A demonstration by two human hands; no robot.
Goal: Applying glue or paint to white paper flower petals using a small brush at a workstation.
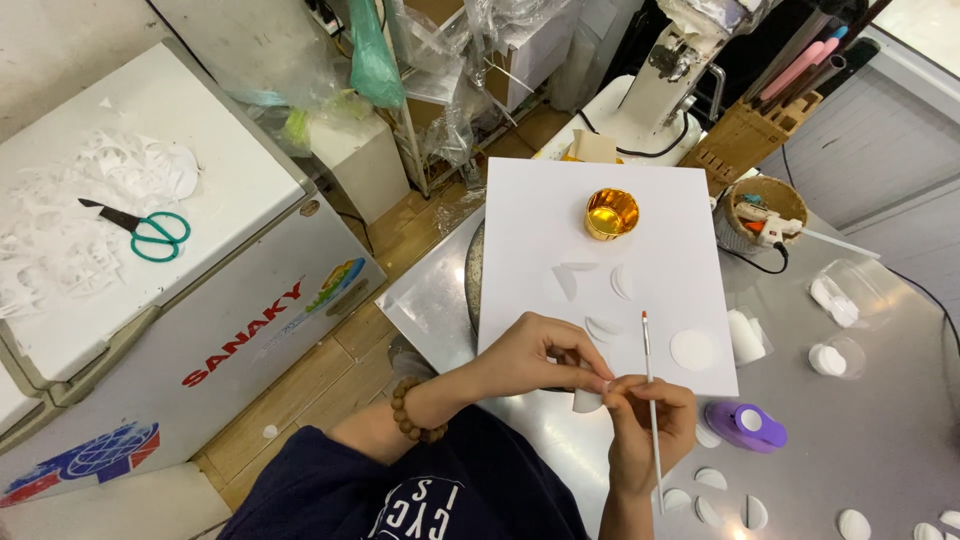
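- Petal piece (588, 400), one small white cut-out, sits pinched between the fingertips of our left hand (535, 358) and our right hand (650, 425).
- Left of the grip we count one pair of green scissors (150, 233) on a white chest (200, 190) with red lettering.
- Our right hand also clamps one thin brush (651, 400).
- Above the grip: one gold cup (611, 213), four white pieces on the board (540, 200).
- Right of it: one purple punch (748, 425).
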